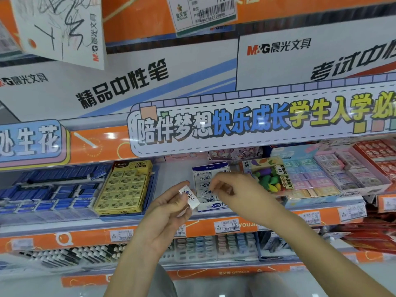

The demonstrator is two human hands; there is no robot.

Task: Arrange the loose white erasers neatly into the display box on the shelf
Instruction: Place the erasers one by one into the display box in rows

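Observation:
A white and blue display box (211, 168) stands on the shelf, with a column of white erasers (203, 185) stacked in its left side. My left hand (171, 209) is in front of the box and pinches one loose white eraser (189, 197) with blue print between thumb and fingers. My right hand (233, 186) reaches over the right side of the box, fingers curled down into it. Whether those fingers hold an eraser is hidden. The right half of the box is covered by this hand.
A yellow box of 2B erasers (124, 187) sits left of the display box, with blue eraser packs (53, 189) beyond it. A Ding Pony toy eraser pack (271, 176) and pastel eraser boxes (310, 176) lie to the right. Price tags (227, 226) line the shelf edge (85, 236).

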